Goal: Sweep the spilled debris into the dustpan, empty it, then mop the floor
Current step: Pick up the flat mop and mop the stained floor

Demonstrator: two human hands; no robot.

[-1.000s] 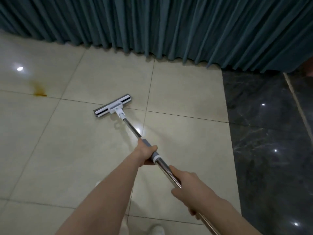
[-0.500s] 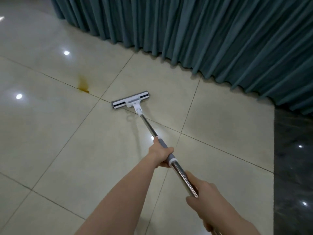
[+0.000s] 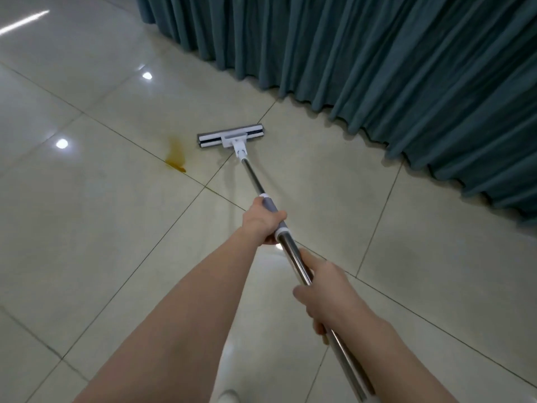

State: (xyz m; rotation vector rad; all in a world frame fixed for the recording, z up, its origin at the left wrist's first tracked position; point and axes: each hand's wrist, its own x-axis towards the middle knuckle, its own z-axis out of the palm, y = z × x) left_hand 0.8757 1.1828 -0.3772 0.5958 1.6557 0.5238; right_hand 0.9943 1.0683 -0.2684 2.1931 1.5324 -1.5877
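Gripping the long polished-steel mop pole (image 3: pixel 293 257) with both hands, a person looks down over a glossy floor of large cream tiles (image 3: pixel 101 228). The left hand (image 3: pixel 261 223) is the one nearer the flat grey-and-white mop head (image 3: pixel 231 137): its fingers are wrapped fully round the grey grip sleeve (image 3: pixel 271 212) that sits on the pole between two white collars. The right hand (image 3: pixel 327 293) holds the bare steel farther back from the mop head, fingers curled tight round the pole and one digit stretched forward along it; a short stretch of shining steel shows between the two hands. The mop head lies flat on the floor, its long edge crosswise to the pole, joined to it by a white plastic neck. Just left of the mop head, apart from it by a narrow strip of tile, is a small amber-brown liquid stain (image 3: pixel 175 157), smeared along a grout line. Beyond and to the right of the mop head hangs a pleated teal fabric curtain (image 3: pixel 377 68), its hem reaching the floor not far behind the mop head. Well back from the mop head, at the bottom edge of the view, the toe of a white shoe (image 3: pixel 229 396) shows between the forearms. Round light reflections dot the tiles left of the mop head.
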